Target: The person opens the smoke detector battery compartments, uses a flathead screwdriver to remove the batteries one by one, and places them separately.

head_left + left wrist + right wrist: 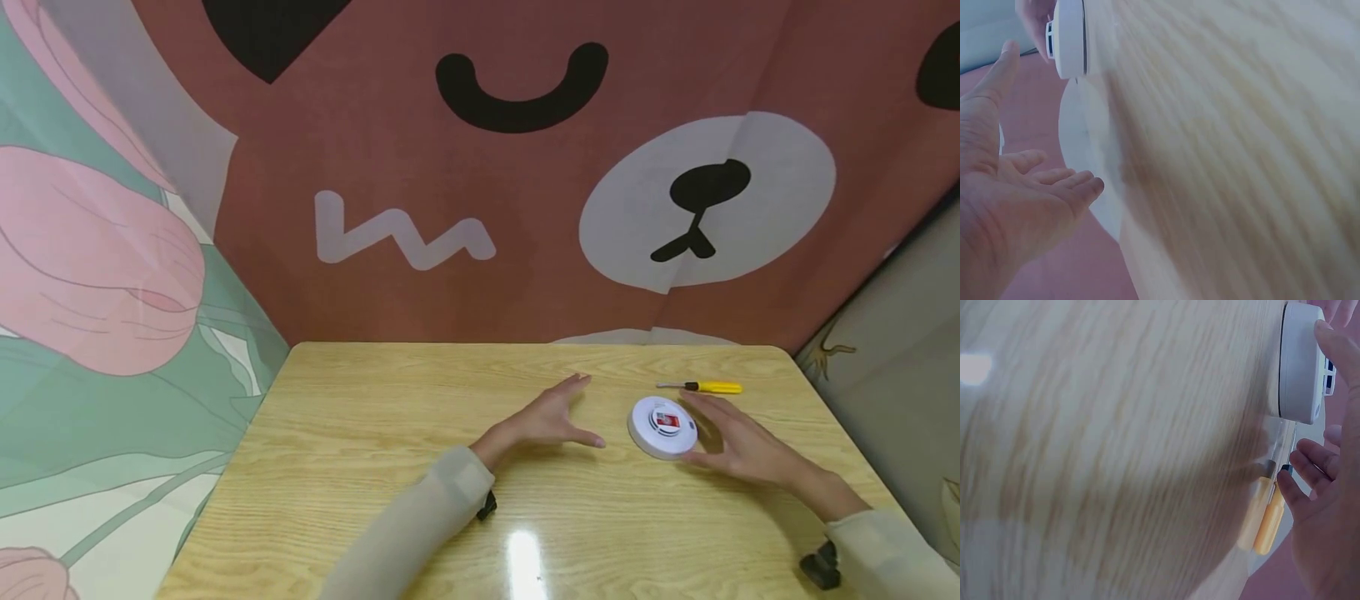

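Note:
A round white smoke detector [647, 431] with a red label on top lies on the wooden table [390, 392]. Fingers spread, my right hand [738, 442] is at its right side. In the right wrist view the thumb overlaps the edge of the smoke detector [1299, 369], while the other fingers reach past it. My left hand [551, 417] is held out to the left of the detector, apart from it, with thumb and fingers wide and nothing between them. Behind the right hand lies a screwdriver [718, 387] with a yellow handle.
A patterned cloth [405, 167] with a brown bear face hangs along the table's far edge. Flowered fabric [97, 267] hangs on the left, and a grey one [907, 350] borders the right side. Light reflects off the tabletop near the front.

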`<state>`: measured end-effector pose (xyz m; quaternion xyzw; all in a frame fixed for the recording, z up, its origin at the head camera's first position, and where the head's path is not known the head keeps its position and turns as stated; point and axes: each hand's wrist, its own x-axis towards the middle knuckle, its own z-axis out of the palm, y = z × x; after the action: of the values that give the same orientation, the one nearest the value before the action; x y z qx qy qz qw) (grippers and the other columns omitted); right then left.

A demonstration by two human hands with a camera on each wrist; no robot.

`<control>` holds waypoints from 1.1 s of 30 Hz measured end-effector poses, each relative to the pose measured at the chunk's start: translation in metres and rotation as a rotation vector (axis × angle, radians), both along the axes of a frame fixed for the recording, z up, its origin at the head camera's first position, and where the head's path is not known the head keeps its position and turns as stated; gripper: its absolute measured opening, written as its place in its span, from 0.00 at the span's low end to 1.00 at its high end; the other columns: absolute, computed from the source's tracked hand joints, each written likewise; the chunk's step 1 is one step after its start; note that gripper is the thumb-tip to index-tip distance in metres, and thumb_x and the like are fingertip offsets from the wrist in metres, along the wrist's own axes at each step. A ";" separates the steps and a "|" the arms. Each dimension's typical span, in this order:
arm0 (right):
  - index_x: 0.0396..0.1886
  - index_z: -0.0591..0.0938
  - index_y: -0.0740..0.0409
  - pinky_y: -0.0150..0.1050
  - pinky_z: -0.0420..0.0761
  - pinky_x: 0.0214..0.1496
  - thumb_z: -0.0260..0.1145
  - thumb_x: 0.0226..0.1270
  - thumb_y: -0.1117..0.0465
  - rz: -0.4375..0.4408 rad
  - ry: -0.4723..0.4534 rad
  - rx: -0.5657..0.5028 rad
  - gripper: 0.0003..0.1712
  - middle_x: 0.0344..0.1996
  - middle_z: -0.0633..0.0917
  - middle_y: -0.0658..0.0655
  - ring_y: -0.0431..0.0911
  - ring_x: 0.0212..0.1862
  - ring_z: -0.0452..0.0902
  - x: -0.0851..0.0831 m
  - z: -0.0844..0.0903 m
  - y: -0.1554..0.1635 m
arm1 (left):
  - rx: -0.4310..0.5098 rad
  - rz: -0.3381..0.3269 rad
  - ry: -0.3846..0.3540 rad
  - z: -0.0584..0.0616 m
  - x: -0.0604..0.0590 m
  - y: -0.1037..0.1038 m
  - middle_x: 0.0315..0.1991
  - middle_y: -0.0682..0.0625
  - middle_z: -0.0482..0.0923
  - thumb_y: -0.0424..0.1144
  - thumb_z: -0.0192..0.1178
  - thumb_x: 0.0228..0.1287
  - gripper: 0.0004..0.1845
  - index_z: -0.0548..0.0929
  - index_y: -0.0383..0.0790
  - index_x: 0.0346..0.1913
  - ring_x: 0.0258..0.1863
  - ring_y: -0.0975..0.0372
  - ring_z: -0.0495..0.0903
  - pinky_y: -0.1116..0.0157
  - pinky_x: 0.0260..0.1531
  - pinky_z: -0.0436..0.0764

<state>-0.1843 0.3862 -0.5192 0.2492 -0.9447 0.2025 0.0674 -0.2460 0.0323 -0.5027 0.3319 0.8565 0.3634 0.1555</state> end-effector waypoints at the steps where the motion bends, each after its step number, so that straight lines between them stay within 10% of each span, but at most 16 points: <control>1: 0.77 0.70 0.65 0.69 0.75 0.59 0.86 0.52 0.42 -0.001 -0.002 -0.006 0.59 0.71 0.75 0.70 0.69 0.68 0.71 0.000 -0.001 -0.001 | 0.003 -0.002 -0.002 0.000 0.000 0.003 0.86 0.39 0.49 0.54 0.80 0.58 0.61 0.54 0.38 0.85 0.85 0.55 0.50 0.58 0.81 0.57; 15: 0.77 0.70 0.67 0.59 0.75 0.63 0.86 0.51 0.40 -0.005 -0.013 -0.015 0.61 0.70 0.76 0.68 0.65 0.69 0.71 -0.003 -0.008 -0.007 | 0.014 0.010 -0.005 -0.008 0.001 0.037 0.83 0.42 0.58 0.52 0.81 0.57 0.58 0.59 0.37 0.84 0.83 0.58 0.57 0.66 0.78 0.59; 22: 0.77 0.71 0.67 0.18 0.51 0.69 0.87 0.51 0.42 0.010 -0.005 -0.050 0.60 0.69 0.77 0.68 0.65 0.68 0.72 -0.003 -0.009 -0.010 | 0.002 0.000 0.001 -0.011 0.001 0.050 0.81 0.46 0.63 0.50 0.81 0.59 0.57 0.59 0.36 0.84 0.79 0.61 0.64 0.70 0.75 0.63; 30: 0.75 0.73 0.66 0.47 0.74 0.60 0.87 0.50 0.40 0.002 -0.010 -0.026 0.59 0.66 0.80 0.66 0.61 0.65 0.76 -0.004 -0.009 -0.013 | -0.077 0.003 0.062 -0.015 0.002 0.070 0.79 0.51 0.69 0.54 0.78 0.61 0.53 0.62 0.40 0.83 0.76 0.66 0.68 0.72 0.73 0.66; 33: 0.75 0.73 0.66 0.44 0.74 0.59 0.87 0.50 0.40 0.007 -0.005 -0.021 0.59 0.66 0.80 0.66 0.61 0.65 0.77 -0.005 -0.010 -0.013 | -0.107 0.020 0.093 -0.016 0.003 0.075 0.77 0.53 0.71 0.56 0.78 0.60 0.53 0.64 0.42 0.83 0.74 0.66 0.70 0.72 0.71 0.68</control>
<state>-0.1895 0.3730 -0.5292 0.2514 -0.9417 0.2134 0.0669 -0.2433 0.1072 -0.5184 0.3312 0.8842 0.3029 0.1293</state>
